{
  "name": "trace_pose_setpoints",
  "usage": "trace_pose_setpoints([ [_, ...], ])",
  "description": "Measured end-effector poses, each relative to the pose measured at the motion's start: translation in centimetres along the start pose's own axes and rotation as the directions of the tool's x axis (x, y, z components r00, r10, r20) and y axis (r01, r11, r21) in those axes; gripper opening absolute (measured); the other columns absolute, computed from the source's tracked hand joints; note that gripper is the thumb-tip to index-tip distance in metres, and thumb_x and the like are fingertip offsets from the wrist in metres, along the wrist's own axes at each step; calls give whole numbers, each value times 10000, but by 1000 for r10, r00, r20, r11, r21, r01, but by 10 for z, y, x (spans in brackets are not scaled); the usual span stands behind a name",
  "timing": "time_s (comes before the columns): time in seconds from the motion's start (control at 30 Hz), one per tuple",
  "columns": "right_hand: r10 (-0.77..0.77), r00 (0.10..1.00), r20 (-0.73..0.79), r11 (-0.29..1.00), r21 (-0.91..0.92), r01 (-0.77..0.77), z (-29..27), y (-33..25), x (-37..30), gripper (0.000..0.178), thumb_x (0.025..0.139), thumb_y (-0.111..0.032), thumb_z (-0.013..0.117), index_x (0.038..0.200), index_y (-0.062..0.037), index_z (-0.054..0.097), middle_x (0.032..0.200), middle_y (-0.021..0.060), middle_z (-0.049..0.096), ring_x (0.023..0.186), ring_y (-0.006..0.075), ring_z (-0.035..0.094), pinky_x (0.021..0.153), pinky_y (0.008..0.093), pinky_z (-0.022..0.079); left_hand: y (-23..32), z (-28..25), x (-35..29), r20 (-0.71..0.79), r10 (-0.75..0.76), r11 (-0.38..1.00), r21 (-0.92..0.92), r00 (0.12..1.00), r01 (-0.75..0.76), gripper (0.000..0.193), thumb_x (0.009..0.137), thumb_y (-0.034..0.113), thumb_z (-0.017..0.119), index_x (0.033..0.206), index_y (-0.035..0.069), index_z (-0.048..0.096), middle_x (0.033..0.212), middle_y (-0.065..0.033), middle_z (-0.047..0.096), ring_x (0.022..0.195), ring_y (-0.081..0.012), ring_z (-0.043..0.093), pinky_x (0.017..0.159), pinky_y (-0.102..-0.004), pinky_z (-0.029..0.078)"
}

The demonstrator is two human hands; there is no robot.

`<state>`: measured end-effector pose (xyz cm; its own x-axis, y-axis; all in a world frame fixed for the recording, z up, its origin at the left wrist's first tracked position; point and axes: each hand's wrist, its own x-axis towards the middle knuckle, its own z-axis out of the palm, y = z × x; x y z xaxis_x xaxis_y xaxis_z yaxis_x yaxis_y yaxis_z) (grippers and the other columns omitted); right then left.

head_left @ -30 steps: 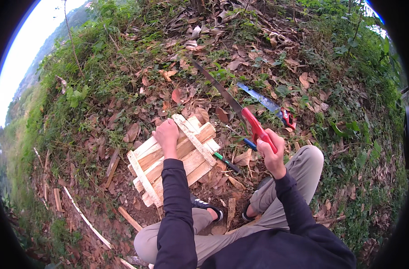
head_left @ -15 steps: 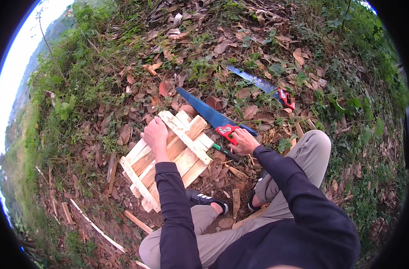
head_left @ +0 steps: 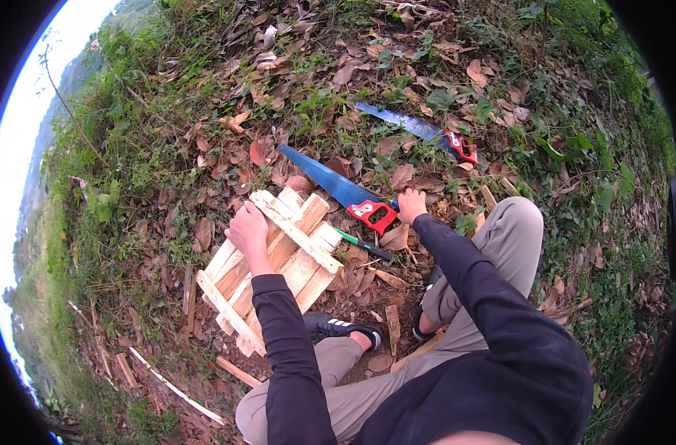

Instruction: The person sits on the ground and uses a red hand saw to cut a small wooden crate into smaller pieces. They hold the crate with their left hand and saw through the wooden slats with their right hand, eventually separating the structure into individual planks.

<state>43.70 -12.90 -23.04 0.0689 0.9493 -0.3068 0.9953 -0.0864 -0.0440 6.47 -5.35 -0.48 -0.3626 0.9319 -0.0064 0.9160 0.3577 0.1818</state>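
My left hand [head_left: 247,228] grips the upper left edge of a panel of pale wooden slats [head_left: 297,263], its fingers against the top crosspiece. The panel is tilted in front of my shoes. My right hand [head_left: 411,205] is closed at the right of a handsaw [head_left: 336,187] with a blue blade and red handle. A short dark blue end shows at my right fingers; the rest of that thing is hidden by the hand. Between the panel and the saw handle lies a tool with a green and black handle [head_left: 368,245], its head out of sight.
A second handsaw [head_left: 419,130] with a red handle lies farther off on the leafy ground. Wood offcuts [head_left: 392,325] lie around my shoes, and a long pale strip [head_left: 176,388] is at the lower left. Grass and weeds [head_left: 116,148] cover the slope.
My right hand has come off the near saw's red handle and moved slightly up and right, so the handle now shows whole. The left hand keeps its place on the panel.
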Motion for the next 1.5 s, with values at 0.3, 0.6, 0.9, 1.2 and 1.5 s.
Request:
trace_pose_setpoints([
  [0.3, 405, 790, -461, 885, 415, -212, -29, -30, -69, 296, 724, -238, 681, 939, -43, 626, 1085, 161, 539, 1065, 351, 527, 863, 518, 417, -8, 0, 3, -13, 6, 1000, -3, 1000, -6, 560, 1027, 411, 312, 1020, 60, 748, 1016, -216, 730, 1005, -385, 675, 971, -509, 406],
  [0.6, -146, 875, -461, 814, 447, 371, 37, -117, -96, 284, 704, -182, 712, 910, -40, 576, 979, 139, 557, 994, 323, 556, 830, 435, 457, 1, -2, -4, -37, 29, 999, -26, 999, -30, 527, 1024, 386, 339, 977, 76, 762, 977, -209, 734, 989, -379, 676, 953, -505, 415],
  [0.9, -100, 926, -365, 903, 357, 238, 53, -131, -77, 263, 633, -175, 703, 851, -82, 589, 900, 104, 603, 944, 330, 569, 798, 468, 428, 0, 1, -4, -37, 21, 999, -37, 999, -22, 500, 1016, 365, 366, 934, 75, 766, 955, -188, 741, 971, -367, 679, 950, -499, 420],
  [1.2, -24, 999, -21, 744, 667, 32, -56, -79, -52, 358, 696, -315, 740, 810, 13, 650, 770, 231, 685, 777, 404, 691, 728, 474, 549, 5, 3, 0, -43, 51, 997, -52, 998, -53, 524, 1012, 372, 344, 937, 69, 764, 975, -207, 735, 987, -373, 678, 951, -512, 424],
  [1.5, -272, 806, -525, 803, 338, 491, -259, 54, -16, 414, 705, -209, 720, 1015, -49, 497, 726, 174, 615, 692, 376, 643, 651, 458, 497, -10, -3, -8, -69, 46, 999, 9, 997, -46, 525, 1033, 386, 338, 955, 75, 753, 965, -203, 732, 972, -377, 675, 936, -516, 423],
])
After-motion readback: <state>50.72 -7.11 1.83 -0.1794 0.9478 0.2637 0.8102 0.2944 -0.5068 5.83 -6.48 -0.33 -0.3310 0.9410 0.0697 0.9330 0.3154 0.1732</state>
